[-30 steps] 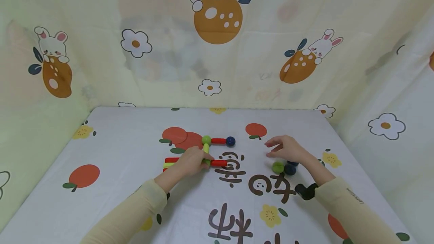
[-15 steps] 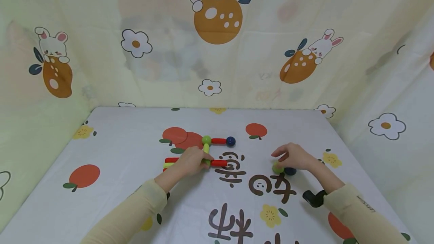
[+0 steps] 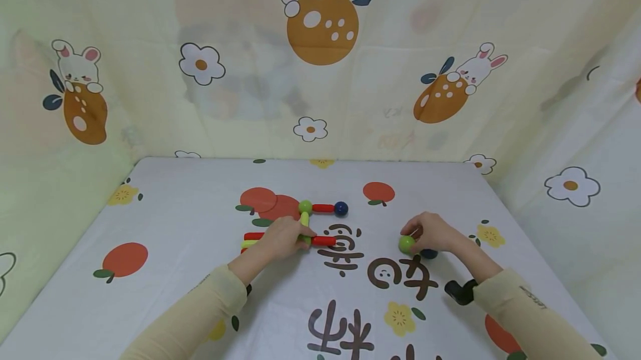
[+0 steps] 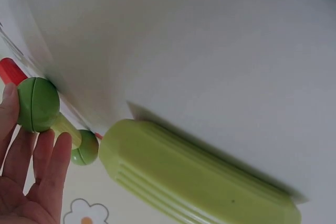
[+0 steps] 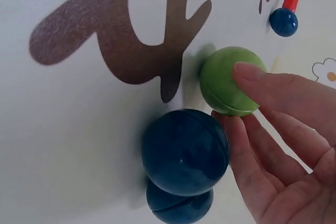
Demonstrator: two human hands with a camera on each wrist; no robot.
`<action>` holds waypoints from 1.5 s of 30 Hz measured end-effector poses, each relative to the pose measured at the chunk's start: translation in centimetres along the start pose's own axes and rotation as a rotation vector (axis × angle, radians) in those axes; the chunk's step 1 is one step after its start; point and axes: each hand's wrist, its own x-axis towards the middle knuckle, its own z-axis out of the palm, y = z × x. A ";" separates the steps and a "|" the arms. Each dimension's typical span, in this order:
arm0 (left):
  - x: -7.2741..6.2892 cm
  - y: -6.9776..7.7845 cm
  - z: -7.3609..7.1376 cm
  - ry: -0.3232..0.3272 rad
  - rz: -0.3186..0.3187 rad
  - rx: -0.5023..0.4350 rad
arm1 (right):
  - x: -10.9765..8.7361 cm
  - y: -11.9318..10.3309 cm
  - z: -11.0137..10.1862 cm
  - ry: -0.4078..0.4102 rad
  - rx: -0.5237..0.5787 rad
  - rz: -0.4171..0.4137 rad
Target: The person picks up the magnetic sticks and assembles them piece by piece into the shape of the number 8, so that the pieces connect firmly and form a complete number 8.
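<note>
My left hand holds a joined toy of balls and sticks on the table; in the left wrist view its thumb and fingers are around a green ball. From that ball a yellow-green stick runs to another green ball, which carries a red stick and a dark blue ball. A second red stick sticks out by the left fingers. My right hand pinches a loose green ball between thumb and fingers. Two dark blue balls lie beside it.
Red and yellow-green sticks lie side by side, partly behind the left hand; one green stick looms large in the left wrist view. A printed white cloth covers the table, and a patterned curtain stands behind.
My right hand has come down onto the loose green ball, taken hold of it and shifted it slightly left. The left hand and the joined toy have stayed still.
</note>
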 end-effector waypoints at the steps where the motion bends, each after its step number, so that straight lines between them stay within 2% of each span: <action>1: 0.0 0.0 0.0 -0.001 -0.002 0.001 | 0.0 0.0 0.1 -0.001 0.001 0.001; 17: 0.0 -0.1 0.1 0.007 -0.003 -0.020 | 1.1 -0.6 1.4 0.038 0.015 -0.008; 28: -0.2 -0.1 0.2 0.019 -0.009 -0.024 | 2.2 -1.3 2.6 0.052 0.057 -0.044; 33: 0.0 0.0 0.1 0.010 -0.024 -0.028 | 2.6 -1.9 3.2 0.057 0.090 -0.050; 45: -0.1 -0.2 -0.1 0.016 -0.003 -0.047 | 3.9 -3.1 4.7 0.039 0.216 -0.053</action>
